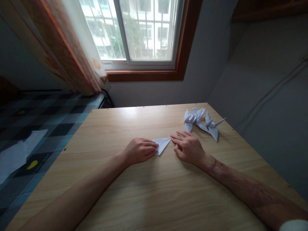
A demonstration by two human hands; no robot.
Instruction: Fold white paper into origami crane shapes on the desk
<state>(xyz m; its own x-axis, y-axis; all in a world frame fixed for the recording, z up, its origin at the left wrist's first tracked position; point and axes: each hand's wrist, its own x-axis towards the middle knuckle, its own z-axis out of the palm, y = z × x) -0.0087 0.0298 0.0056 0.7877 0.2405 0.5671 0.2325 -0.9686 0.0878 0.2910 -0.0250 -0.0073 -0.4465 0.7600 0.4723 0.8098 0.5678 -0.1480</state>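
A small folded white paper (161, 144) lies on the wooden table, its narrow point toward the right. My left hand (141, 150) covers the paper's left end, with its fingers close together and holding it against the tabletop. At the pointed tip is my right hand (189, 146), its fingertips pressing on the paper and its thumb bent below them. Beyond the right hand sit several folded paper cranes: a cluster of white cranes (192, 118) and, beside it, a crane with a long thin point (211, 126). The part of the paper beneath my left fingers is hidden.
The light wooden table (115, 128) has its far edge near the wall below a window (149, 35). To the left, white paper sheets (14, 157) lie on a checked bed cover (55, 109). An orange curtain (69, 48) hangs above the bed's corner.
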